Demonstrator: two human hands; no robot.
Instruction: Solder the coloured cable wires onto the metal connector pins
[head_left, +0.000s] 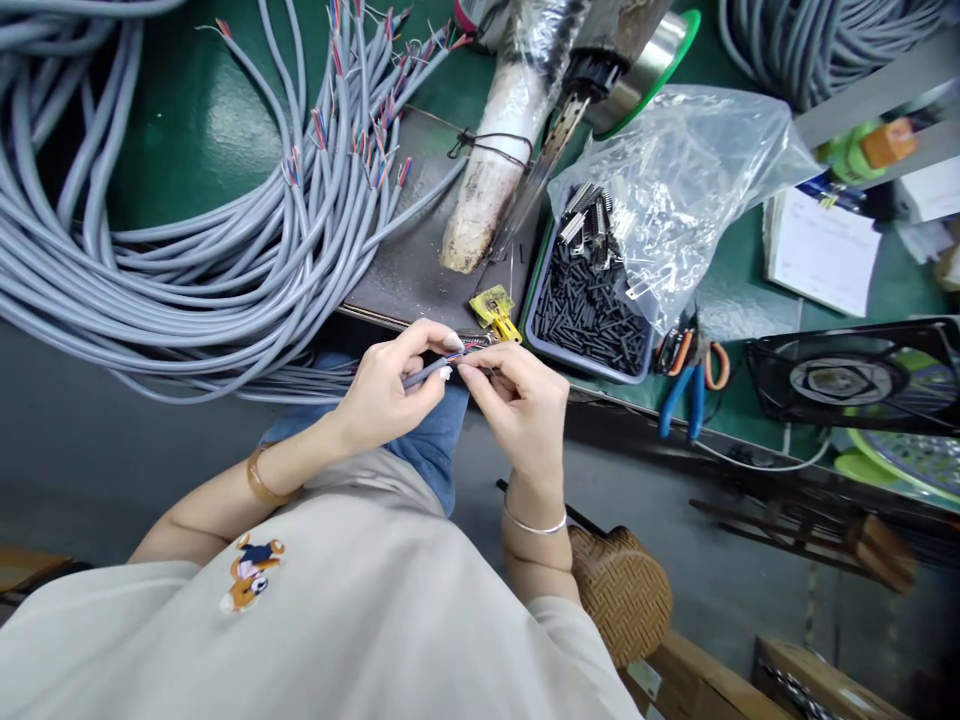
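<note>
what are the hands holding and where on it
The left hand pinches a grey cable just behind its stripped end; the right hand pinches the coloured wires sticking out of that end.

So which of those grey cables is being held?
The single grey cable end pinched between left hand and right hand; the other grey cables lie looped on the green table, untouched.

Grey cable end (425,372): thin, round, lying near-level just below bench edge, pinched between both hands; stripped tip shows coloured wires, red and blue, at fingertips.
</note>
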